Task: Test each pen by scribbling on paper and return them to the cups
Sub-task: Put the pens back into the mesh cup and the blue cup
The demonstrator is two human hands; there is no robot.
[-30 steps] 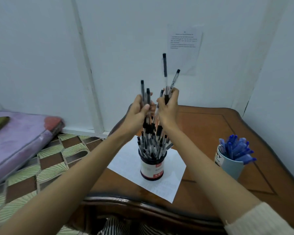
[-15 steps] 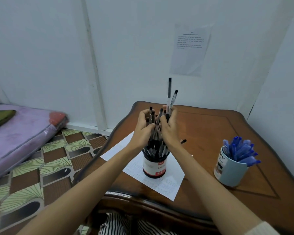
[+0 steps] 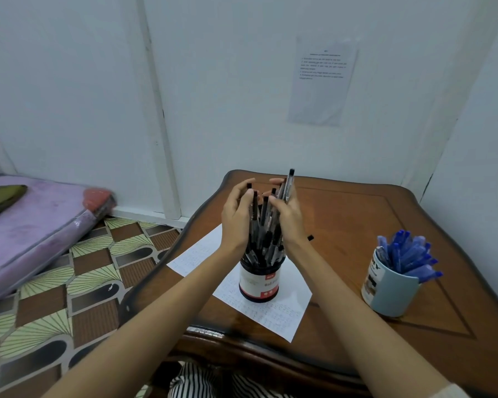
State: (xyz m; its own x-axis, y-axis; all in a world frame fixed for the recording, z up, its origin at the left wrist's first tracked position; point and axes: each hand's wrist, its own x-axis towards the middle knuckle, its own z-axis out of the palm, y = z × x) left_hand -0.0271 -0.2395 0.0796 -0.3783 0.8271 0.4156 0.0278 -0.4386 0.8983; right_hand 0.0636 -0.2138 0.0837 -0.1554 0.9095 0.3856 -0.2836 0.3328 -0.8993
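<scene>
Many black pens (image 3: 263, 225) stand in a red-and-white pen cup (image 3: 258, 285) on scribbled paper (image 3: 282, 314) on the wooden counter (image 3: 357, 219). The left hand (image 3: 236, 222) and right hand (image 3: 289, 219) each curl their grip round the bundle. Well to the right, a pale blue mug (image 3: 388, 294) holds blue pens (image 3: 406, 254).

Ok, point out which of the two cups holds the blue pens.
The pale blue ceramic mug on the right; the black-rimmed red-and-white cup on the white paper sheet holds black pens.

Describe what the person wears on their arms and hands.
Both forearms are bare. A cream knitted sleeve edge shows on the right arm; no sleeve shows on the left. No ring, watch or glove shows on the left hand or right hand.
</scene>
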